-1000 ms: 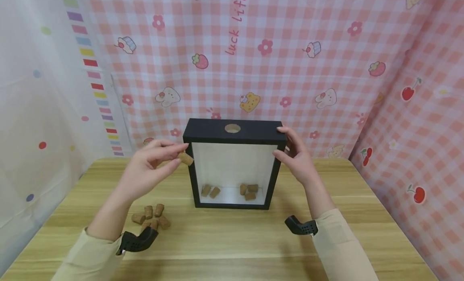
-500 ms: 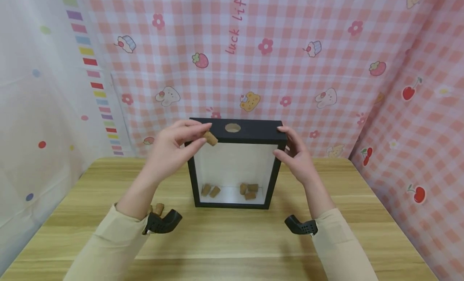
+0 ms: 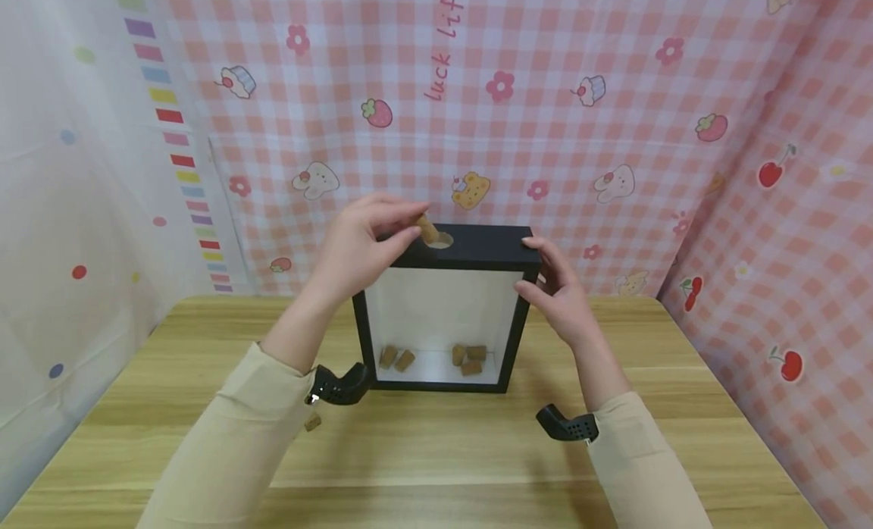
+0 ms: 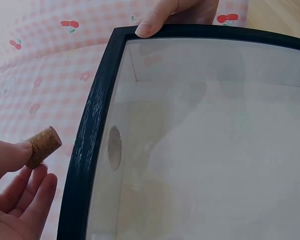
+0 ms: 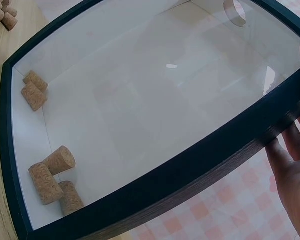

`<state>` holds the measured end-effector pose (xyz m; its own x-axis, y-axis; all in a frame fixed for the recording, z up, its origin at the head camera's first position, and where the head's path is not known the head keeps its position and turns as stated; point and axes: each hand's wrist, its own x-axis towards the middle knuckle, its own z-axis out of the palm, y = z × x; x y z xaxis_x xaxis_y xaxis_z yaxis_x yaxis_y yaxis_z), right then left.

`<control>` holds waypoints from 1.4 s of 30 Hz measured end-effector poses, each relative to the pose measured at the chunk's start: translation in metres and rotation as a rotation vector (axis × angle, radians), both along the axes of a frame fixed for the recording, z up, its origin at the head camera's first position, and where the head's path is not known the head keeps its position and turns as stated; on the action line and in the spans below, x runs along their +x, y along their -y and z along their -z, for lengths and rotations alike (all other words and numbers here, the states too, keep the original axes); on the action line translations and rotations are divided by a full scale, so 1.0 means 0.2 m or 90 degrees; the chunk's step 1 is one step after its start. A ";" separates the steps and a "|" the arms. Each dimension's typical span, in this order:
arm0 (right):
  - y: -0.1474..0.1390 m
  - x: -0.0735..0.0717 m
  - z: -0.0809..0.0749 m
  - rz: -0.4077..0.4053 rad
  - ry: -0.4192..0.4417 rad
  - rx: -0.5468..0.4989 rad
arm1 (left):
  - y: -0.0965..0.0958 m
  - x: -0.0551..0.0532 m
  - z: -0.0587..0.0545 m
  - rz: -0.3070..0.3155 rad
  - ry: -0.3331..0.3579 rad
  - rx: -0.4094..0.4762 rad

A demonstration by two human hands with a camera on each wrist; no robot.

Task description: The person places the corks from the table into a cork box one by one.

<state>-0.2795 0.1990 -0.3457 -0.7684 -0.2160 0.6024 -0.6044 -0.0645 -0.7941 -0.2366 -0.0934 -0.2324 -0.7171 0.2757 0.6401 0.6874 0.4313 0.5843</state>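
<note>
A cork is pinched between the thumb and fingers of my left hand, tilted at the left edge of the round hole in the box's top. In the left wrist view the cork is outside the frame. The black-framed box stands upright with a clear front and white inside. My right hand grips its upper right corner, thumb on the front edge and fingers at the top and side. Inside, several corks lie on the bottom in two groups.
Loose corks lie on the wooden table, mostly behind my left forearm; one cork shows beside it. The right wrist view shows a pile of corks. A pink checked cloth hangs behind the box.
My left hand has carried the cork right and up, from beside the box's left edge to the hole. My left forearm now covers most of the loose corks. The right hand stays put.
</note>
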 end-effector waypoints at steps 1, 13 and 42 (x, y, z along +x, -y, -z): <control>0.00 0.00 0.00 -0.001 -0.001 0.000 | -0.01 -0.01 0.00 -0.001 0.004 -0.003; 0.00 0.00 0.00 -0.007 -0.001 -0.007 | -0.07 -0.08 0.01 -0.027 -0.029 -0.080; 0.01 0.01 0.00 -0.004 0.006 -0.005 | 0.17 0.08 0.00 0.040 0.070 0.019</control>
<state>-0.2777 0.1977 -0.3463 -0.7729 -0.2166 0.5964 -0.5961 -0.0741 -0.7995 -0.2199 -0.1278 -0.2329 -0.7658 0.3043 0.5665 0.6431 0.3711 0.6699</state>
